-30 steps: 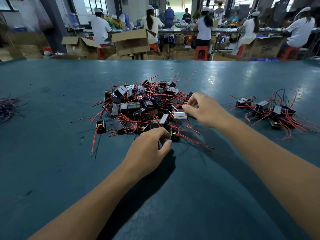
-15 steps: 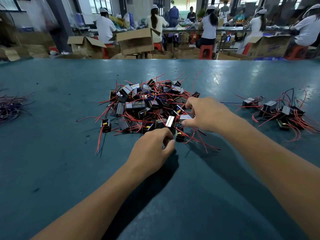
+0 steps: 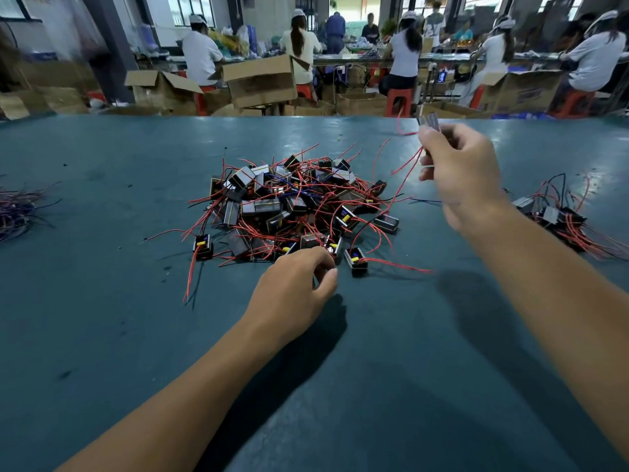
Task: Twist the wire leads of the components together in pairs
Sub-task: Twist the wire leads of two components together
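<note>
A wide table (image 3: 102,335) with a dull teal top carries a loose heap of small black box-shaped components (image 3: 289,206) with thin red wire leads, lying near the middle of the table toward its far edge. The leads splay outward in every direction, and a few single components sit apart at the near rim of the heap, one (image 3: 203,246) at its left and one (image 3: 355,259) just right of the left hand.

The left hand (image 3: 296,291) rests low at the near edge of the heap, back upward, its fingers curled down and the thumb drawn in toward them; they close on something at the heap's rim, but what they pinch is hidden.

The right hand (image 3: 459,178) is raised above the table, right of the heap, fingers curled round a small grey-sided component (image 3: 429,121) that sticks up above the forefinger. Red leads (image 3: 406,165) trail down from that hand toward the heap.

A smaller cluster of the same components (image 3: 558,212) lies near the right edge of the table. A bundle of dark purple wires (image 3: 17,212) lies at the left edge.

Beyond the far edge, open cardboard boxes (image 3: 262,80) stand on the floor, and people in white tops (image 3: 200,56) sit on red stools at long benches.
</note>
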`<state>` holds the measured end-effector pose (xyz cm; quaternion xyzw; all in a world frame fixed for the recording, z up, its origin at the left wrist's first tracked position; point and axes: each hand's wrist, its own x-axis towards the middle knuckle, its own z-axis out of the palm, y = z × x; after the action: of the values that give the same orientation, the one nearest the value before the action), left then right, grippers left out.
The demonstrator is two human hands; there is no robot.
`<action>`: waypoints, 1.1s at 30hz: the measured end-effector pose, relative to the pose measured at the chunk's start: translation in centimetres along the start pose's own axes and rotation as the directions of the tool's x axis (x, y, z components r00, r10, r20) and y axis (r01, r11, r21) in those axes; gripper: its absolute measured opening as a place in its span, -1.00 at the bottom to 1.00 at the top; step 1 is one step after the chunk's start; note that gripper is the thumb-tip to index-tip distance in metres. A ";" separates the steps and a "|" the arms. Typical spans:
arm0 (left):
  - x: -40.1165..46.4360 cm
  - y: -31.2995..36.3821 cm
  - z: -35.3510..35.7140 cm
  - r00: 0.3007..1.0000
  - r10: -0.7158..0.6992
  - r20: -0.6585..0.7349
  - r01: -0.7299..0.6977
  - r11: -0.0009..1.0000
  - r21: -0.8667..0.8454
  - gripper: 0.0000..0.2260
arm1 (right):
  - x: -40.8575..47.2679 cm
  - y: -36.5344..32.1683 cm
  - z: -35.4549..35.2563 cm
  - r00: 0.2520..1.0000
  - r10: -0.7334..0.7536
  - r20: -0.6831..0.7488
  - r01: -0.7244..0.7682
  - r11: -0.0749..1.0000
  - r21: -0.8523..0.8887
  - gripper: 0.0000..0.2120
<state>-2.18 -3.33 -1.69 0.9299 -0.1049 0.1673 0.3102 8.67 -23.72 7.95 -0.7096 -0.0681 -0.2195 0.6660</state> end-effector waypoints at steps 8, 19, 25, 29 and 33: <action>-0.5 1.1 -0.5 0.992 0.110 0.069 -0.098 0.982 -0.159 -0.95 | -6.7 0.3 -3.4 0.956 0.025 0.292 -0.146 0.905 0.399 -0.80; -0.9 2.2 -0.1 0.928 0.372 0.002 -0.370 0.925 -0.083 -0.63 | -14.1 2.8 -5.2 0.819 0.114 0.562 -0.259 0.948 0.186 -0.66; -1.0 2.3 -0.6 0.893 0.441 0.088 -0.425 0.892 -0.155 -0.65 | -13.2 2.5 -6.5 0.778 0.116 0.618 -0.201 0.977 0.070 -0.64; -1.3 2.8 -0.3 0.893 0.436 0.116 -0.414 0.894 -0.171 -0.60 | -12.9 2.6 -7.0 0.739 0.110 0.664 -0.186 0.982 0.045 -0.67; -1.4 3.2 -0.2 0.893 0.438 0.104 -0.421 0.894 -0.155 -0.69 | -12.5 2.6 -7.5 0.689 0.116 0.716 -0.185 0.983 0.018 -0.70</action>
<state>-4.49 -5.56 -0.37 0.8710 -0.3394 0.1607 0.3167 -3.12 -28.90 0.69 -0.7121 -0.2710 0.1301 0.6345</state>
